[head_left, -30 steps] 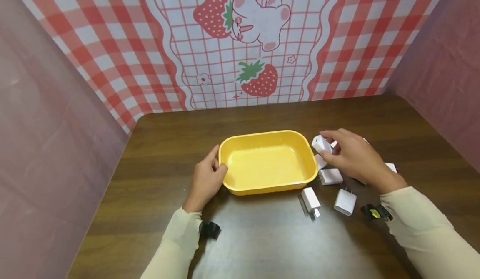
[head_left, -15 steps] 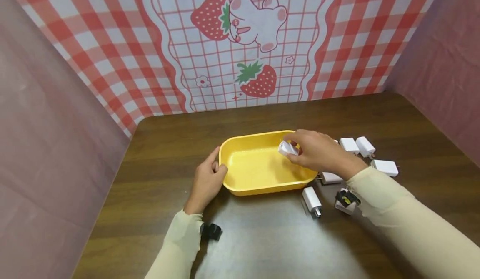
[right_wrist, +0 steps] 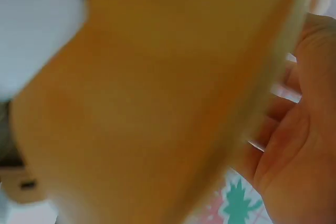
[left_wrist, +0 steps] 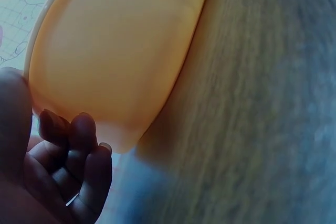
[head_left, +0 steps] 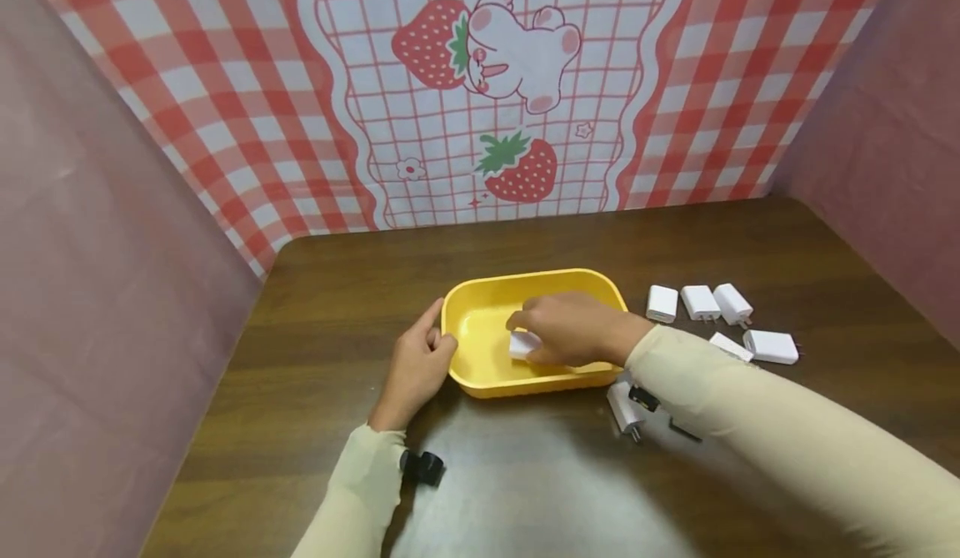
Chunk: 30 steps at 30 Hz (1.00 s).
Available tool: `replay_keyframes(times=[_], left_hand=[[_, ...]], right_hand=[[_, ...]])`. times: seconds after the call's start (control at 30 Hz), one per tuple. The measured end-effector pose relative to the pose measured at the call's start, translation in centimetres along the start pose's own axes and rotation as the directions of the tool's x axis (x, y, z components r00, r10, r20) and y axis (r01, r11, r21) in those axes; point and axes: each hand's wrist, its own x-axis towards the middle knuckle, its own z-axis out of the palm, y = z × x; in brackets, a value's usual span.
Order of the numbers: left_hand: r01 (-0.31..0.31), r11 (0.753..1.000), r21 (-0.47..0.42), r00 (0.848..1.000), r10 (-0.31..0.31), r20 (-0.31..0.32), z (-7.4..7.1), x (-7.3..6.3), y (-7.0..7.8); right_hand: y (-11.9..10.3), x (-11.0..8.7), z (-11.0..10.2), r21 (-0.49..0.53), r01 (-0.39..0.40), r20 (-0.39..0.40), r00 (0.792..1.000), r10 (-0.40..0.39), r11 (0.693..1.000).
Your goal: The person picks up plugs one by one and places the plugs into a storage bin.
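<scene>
A yellow plastic bin (head_left: 480, 390) stands on the wooden table. At its left end my left hand (head_left: 415, 366) pinches the rim, and in the left wrist view curled fingers (left_wrist: 90, 174) show outside the wall. My right hand (head_left: 573, 329) reaches over the right rim, down inside the bin. It pinches a white charger plug (head_left: 522, 345) close to the bin's floor; part of the charger is hidden by the hand. In the right wrist view the bin's wall (right_wrist: 142, 93) covers the fingertips and the charger.
More white charger plugs lie to the right of the bin, among them a charger (head_left: 662, 304) near its corner and another charger (head_left: 772, 347) farther right. One charger (head_left: 624, 408) lies partly under the right wrist. A checked cloth (head_left: 517, 116) hangs behind the table (head_left: 360, 258).
My right hand has carried the charger from the pile on the right, over the rim, left and down into the bin. My left hand has kept its hold on the rim.
</scene>
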Motion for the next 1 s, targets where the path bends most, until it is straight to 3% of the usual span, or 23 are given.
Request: replay_keyframes(times=[0.33,0.7,1.0], left_hand=[[-0.002,1.0,0.017,1.0,0.001,0.024,0.5,-0.3,0.1],[0.023,1.0,0.003,1.0,-0.023,0.014,0.5,-0.3,0.2],[0.023,1.0,0.005,1.0,-0.023,-0.004,0.3,-0.1,0.0]], right_hand=[[-1.4,1.1,1.8,-0.046,0.023,-0.029,0.999,-0.025,0.999],[-1.6,1.3,1.9,-0.056,0.003,-0.037,0.999,-0.005,0.998],[-1.0,0.4,1.2,0.007,-0.041,-0.104,0.994,0.041,0.999]])
